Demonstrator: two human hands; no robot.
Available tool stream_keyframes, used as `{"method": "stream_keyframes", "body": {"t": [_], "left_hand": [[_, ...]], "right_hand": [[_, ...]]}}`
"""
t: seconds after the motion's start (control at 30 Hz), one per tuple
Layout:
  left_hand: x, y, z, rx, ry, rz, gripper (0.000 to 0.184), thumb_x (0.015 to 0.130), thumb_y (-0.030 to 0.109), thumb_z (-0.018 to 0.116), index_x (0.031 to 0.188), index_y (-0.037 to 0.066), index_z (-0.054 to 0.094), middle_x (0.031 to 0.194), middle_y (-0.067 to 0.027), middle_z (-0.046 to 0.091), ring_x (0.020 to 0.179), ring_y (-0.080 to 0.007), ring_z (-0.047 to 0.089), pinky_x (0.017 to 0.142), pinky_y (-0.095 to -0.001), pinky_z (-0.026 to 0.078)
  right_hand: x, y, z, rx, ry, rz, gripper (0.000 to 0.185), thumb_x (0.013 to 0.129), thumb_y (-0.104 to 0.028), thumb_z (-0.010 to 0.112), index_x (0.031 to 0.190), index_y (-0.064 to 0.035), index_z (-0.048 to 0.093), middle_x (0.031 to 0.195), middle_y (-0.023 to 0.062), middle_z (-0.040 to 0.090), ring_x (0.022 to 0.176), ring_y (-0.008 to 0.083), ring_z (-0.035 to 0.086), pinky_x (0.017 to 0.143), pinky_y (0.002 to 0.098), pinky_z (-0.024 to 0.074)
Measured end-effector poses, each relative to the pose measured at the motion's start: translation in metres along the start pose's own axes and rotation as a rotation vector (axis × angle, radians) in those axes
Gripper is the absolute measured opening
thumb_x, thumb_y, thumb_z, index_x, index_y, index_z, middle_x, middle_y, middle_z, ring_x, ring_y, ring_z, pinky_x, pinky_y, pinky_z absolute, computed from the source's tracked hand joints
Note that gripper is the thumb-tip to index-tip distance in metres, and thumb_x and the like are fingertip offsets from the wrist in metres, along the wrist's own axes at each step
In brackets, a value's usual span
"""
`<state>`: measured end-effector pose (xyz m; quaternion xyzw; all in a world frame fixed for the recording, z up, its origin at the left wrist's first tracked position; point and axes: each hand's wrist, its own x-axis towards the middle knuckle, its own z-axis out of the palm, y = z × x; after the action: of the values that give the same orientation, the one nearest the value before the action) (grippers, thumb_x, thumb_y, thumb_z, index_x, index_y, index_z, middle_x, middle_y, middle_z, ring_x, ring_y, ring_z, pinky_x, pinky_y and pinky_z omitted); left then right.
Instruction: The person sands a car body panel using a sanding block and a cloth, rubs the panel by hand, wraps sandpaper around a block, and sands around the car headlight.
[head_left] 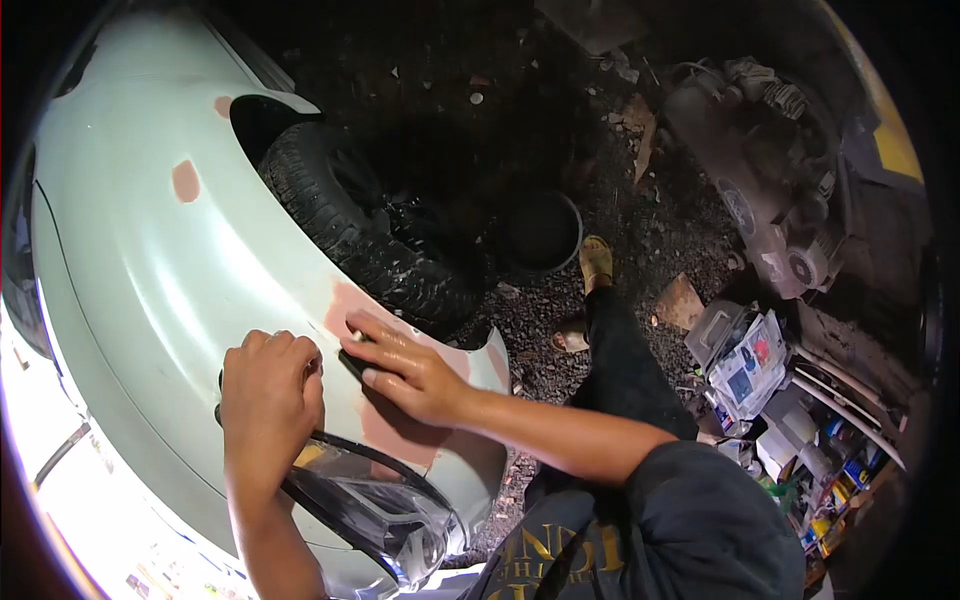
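A pale car fender (215, 260) curves beneath both hands, with pinkish-brown filler patches (400, 425) near the wheel arch. My right hand (415, 375) lies on it beside the arch, wet fingers together over a thin dark pad (355, 366), whose kind I cannot tell. Only one edge of the pad shows beneath the fingers. My left hand (268, 395) is curled closed above the headlight (385, 515). Something dark shows at its outer edge, but the fingers hide what it is.
A knobbly tyre (345, 220) sits inside the arch, near a round black tub (545, 235) on gravel. Dusty machine parts (775, 200) lie at right. Below them stands a heap of papers (748, 365), bottles and boxes. My sandalled foot (596, 258) is beside the tub.
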<state>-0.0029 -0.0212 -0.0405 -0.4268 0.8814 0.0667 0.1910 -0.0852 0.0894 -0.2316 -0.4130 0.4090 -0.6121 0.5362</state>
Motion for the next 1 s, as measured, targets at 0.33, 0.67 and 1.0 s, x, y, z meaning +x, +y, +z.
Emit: {"method": "stream_keyframes", "body": {"t": [0.33, 0.67, 1.0], "left_hand": [[0.002, -0.002, 0.001, 0.003, -0.006, 0.027, 0.009, 0.079, 0.004, 0.065, 0.087, 0.009, 0.065, 0.084, -0.0061, 0.064, 0.088, -0.0303, 0.059, 0.080, -0.0432, 0.044], [0.002, -0.001, 0.000, 0.009, 0.014, 0.032, 0.012, 0.077, 0.003, 0.066, 0.086, 0.010, 0.065, 0.083, -0.0060, 0.063, 0.087, -0.0301, 0.058, 0.079, -0.0432, 0.043], [0.001, -0.003, 0.002, 0.008, 0.002, 0.029, 0.012, 0.076, 0.002, 0.067, 0.085, 0.010, 0.064, 0.084, -0.0051, 0.063, 0.087, -0.0301, 0.059, 0.079, -0.0430, 0.044]], "right_hand": [[0.002, 0.000, 0.000, -0.017, 0.007, -0.038, 0.044, 0.096, -0.005, 0.064, 0.140, -0.0054, 0.065, 0.159, 0.0226, 0.046, 0.151, 0.0364, 0.041, 0.122, 0.0425, 0.0342], [0.009, 0.002, 0.001, 0.000, 0.037, -0.056, 0.043, 0.097, -0.006, 0.066, 0.139, -0.0044, 0.065, 0.156, 0.0233, 0.050, 0.148, 0.0366, 0.045, 0.121, 0.0425, 0.0357], [0.025, 0.011, 0.001, 0.051, 0.054, -0.017, 0.041, 0.096, -0.006, 0.063, 0.137, -0.0022, 0.066, 0.154, 0.0270, 0.050, 0.148, 0.0376, 0.045, 0.120, 0.0427, 0.0369]]}}
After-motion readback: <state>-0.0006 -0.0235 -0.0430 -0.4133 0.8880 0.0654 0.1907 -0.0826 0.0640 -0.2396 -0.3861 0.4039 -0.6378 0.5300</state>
